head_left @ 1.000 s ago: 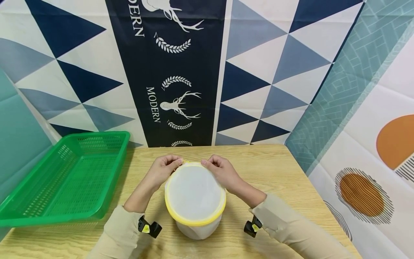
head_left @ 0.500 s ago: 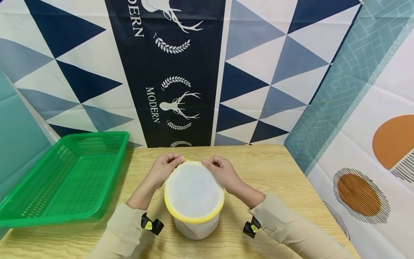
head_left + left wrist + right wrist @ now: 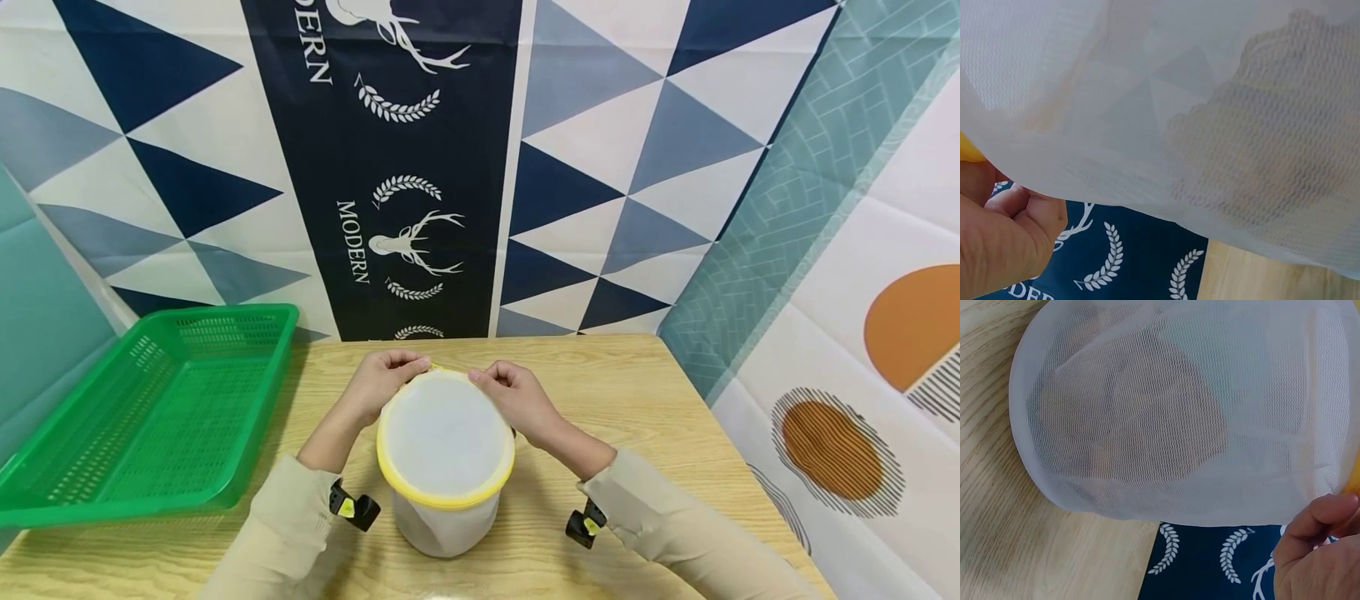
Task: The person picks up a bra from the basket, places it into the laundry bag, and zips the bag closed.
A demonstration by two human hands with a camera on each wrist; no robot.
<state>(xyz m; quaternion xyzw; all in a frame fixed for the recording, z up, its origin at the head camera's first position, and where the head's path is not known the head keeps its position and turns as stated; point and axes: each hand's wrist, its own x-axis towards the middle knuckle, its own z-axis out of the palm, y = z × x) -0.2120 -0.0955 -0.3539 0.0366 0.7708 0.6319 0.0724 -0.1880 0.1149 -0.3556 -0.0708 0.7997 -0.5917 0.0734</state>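
A white mesh laundry bag [image 3: 446,437], round with a yellow-trimmed top, stands on the table in the head view. My left hand [image 3: 384,385] pinches the far edge of its rim by a bit of yellow, too small to make out. Just to the right, my right hand [image 3: 517,402] pinches the same rim between thumb and fingers. Through the mesh side [image 3: 1116,144] in the left wrist view, a brownish shape shows, its kind unclear. The right wrist view also has the bag's wall [image 3: 1147,412], with my right fingers [image 3: 1316,522] at its yellow edge.
A green plastic basket [image 3: 251,433] with slotted sides sits at the left of the wooden table [image 3: 600,375]. Behind the table hangs a patterned cloth [image 3: 420,167]; another printed cloth [image 3: 825,350] is on the right.
My left hand has shifted slightly right along the rim, toward the right hand. The bag has swung a little to the left. My right hand stays almost in place.
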